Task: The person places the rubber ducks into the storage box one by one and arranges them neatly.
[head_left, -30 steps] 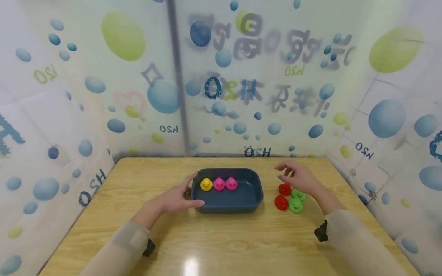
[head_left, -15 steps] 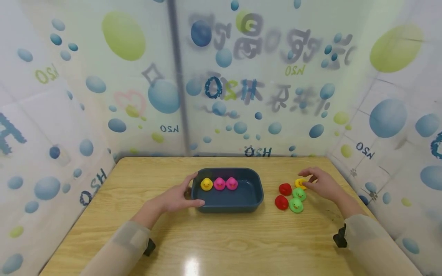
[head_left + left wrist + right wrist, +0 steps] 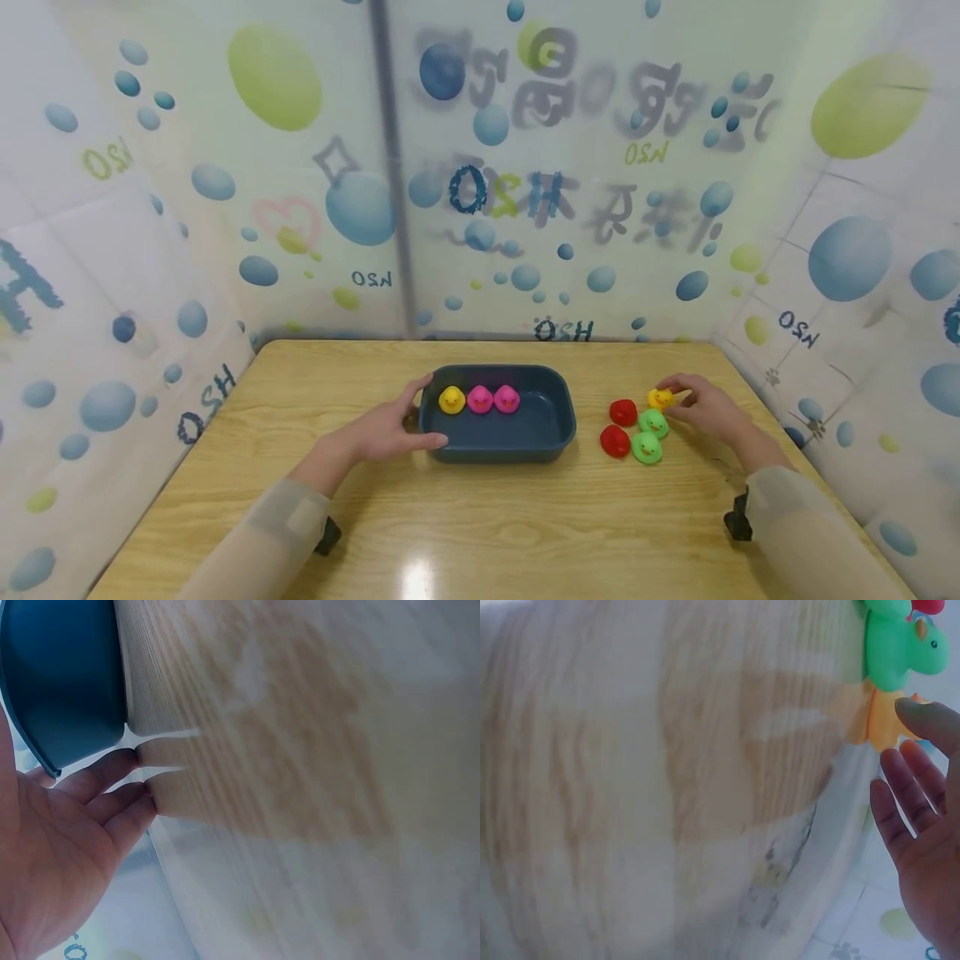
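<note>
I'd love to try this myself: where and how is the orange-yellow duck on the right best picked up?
Probably pinch the orange-yellow duck across its rounded body, coming from the right. A green duck sits close in front and a red duck to the front left, while no duck stands on its right, where the right hand is.

Right of the box, the right hand hides part of a yellow duck; the red ducks' faces cannot be made out. At the box's left end, the left hand hides some of its own fingers. Both sleeves, nearer than the box, are cut off. Writing above it is blurred.
</note>
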Motion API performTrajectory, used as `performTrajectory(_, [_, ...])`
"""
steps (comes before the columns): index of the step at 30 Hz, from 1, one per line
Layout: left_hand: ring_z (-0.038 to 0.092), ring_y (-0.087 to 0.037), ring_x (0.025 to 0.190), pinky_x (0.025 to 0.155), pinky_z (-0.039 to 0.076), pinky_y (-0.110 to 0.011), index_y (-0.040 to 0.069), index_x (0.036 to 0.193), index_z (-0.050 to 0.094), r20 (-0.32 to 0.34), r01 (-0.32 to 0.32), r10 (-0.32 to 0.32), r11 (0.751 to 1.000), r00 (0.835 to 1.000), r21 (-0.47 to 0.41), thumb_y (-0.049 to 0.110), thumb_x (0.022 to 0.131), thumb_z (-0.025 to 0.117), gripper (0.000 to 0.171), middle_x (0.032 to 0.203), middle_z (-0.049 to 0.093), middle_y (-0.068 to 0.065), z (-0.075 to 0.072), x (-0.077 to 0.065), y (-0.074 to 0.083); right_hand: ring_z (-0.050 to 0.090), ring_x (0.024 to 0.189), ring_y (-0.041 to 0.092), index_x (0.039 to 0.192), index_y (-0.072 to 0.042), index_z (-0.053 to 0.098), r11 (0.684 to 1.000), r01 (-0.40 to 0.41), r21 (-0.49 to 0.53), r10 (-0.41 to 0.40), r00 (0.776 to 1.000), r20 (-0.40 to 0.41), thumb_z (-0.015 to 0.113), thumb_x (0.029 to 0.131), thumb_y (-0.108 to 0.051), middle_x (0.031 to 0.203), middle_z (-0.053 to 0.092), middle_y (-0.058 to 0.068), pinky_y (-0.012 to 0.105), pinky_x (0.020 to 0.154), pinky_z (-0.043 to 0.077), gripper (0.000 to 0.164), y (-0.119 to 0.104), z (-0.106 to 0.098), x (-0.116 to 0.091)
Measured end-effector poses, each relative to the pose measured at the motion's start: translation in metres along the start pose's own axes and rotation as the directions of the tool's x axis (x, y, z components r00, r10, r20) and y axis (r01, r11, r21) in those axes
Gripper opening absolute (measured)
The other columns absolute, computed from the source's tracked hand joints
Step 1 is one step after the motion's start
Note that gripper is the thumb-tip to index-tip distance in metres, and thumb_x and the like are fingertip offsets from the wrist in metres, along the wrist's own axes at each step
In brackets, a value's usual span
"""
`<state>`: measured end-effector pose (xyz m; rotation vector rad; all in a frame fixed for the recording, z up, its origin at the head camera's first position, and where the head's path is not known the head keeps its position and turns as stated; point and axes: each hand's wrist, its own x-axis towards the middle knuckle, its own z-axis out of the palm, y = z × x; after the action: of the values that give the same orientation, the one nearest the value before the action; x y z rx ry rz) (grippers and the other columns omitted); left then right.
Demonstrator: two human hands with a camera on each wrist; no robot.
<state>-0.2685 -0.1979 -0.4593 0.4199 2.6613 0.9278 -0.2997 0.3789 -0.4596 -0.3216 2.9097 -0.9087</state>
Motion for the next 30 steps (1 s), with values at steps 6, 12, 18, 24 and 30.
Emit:
performTrajectory(6, [0.057, -0.047, 0.146, 0.123, 0.042, -0.067, 0.038, 0.177, 0.007, 0.003, 0.006, -0.006, 1.000, 1.000, 0.005, 0.074, 0.090, 0.078, 0.118, 0.157, 0.061, -0.024, -0.001, 0.000, 0.002, 0.066, 0.103, 0.034, 0.133, -0.005, 0.066, 1.000, -0.017, -0.011, 0.016, 0.999, -0.033, 0.077, 0.103, -0.013, 0.132, 0.066, 0.027, 0.047, 0.090, 0.057, 0.033, 0.010, -0.002, -0.004])
performTrajectory(12, [0.056, -0.049, 0.147, 0.123, 0.042, -0.068, 0.037, 0.177, 0.008, 0.007, 0.004, -0.004, 1.000, 1.000, 0.000, 0.075, 0.089, 0.078, 0.119, 0.158, 0.060, -0.024, -0.001, 0.000, 0.001, 0.067, 0.101, 0.032, 0.131, -0.004, 0.067, 1.000, -0.003, -0.018, 0.002, 0.999, -0.049, 0.077, 0.103, -0.012, 0.127, 0.068, 0.026, 0.049, 0.090, 0.057, 0.031, 0.013, -0.002, -0.007])
performTrajectory(18, [0.056, -0.049, 0.147, 0.123, 0.042, -0.067, 0.036, 0.177, 0.008, 0.009, -0.002, 0.002, 1.000, 1.000, 0.003, 0.076, 0.089, 0.077, 0.120, 0.158, 0.061, -0.025, 0.000, 0.000, 0.000, 0.065, 0.101, 0.032, 0.129, -0.004, 0.068, 0.999, -0.014, -0.034, 0.012, 0.998, -0.067, 0.075, 0.104, -0.014, 0.125, 0.069, 0.024, 0.046, 0.089, 0.056, 0.028, 0.010, -0.002, -0.012])
performTrajectory(24, [0.059, -0.047, 0.144, 0.122, 0.043, -0.066, 0.038, 0.177, 0.007, 0.004, 0.000, 0.000, 1.000, 1.000, 0.003, 0.077, 0.089, 0.078, 0.119, 0.156, 0.063, -0.022, 0.000, 0.001, -0.001, 0.065, 0.105, 0.032, 0.135, -0.006, 0.067, 0.999, 0.013, -0.039, -0.017, 0.994, -0.107, 0.075, 0.106, -0.018, 0.130, 0.069, 0.022, 0.038, 0.087, 0.055, 0.032, 0.000, -0.007, -0.014])
performTrajectory(30, [0.058, -0.047, 0.145, 0.122, 0.043, -0.066, 0.040, 0.177, 0.007, 0.005, 0.004, -0.004, 1.000, 1.000, -0.004, 0.077, 0.088, 0.078, 0.119, 0.156, 0.063, -0.022, -0.001, 0.000, -0.001, 0.065, 0.101, 0.027, 0.135, -0.009, 0.069, 0.996, 0.079, -0.045, -0.085, 0.984, -0.158, 0.077, 0.105, -0.023, 0.129, 0.071, 0.018, 0.027, 0.079, 0.055, 0.034, -0.019, -0.011, -0.010])
